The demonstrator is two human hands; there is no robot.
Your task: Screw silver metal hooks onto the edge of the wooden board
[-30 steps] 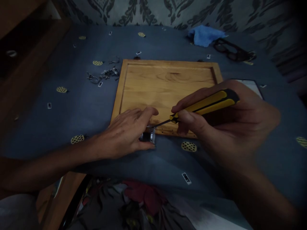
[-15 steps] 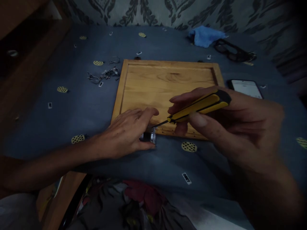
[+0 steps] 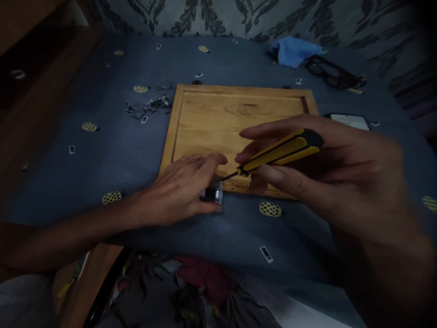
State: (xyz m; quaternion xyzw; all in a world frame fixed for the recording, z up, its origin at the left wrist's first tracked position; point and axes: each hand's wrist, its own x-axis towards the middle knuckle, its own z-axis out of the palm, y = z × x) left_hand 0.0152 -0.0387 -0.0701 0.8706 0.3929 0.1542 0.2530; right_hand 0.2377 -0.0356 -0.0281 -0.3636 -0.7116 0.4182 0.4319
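Screwdriver slants lengthwise, tip down-left at metal fitting.

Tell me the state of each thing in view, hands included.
Left hand, holding the metal fitting
Right hand, gripping the screwdriver
Screwdriver, slanted, tip down at the fitting
Wooden panel, lying flat
Metal fitting, at the panel's near edge, partly hidden
Metal parts, loose in a cluster
Phone, screen lit, partly hidden
Blue cloth, crumpled
Black glasses, lying down; folded or not unclear
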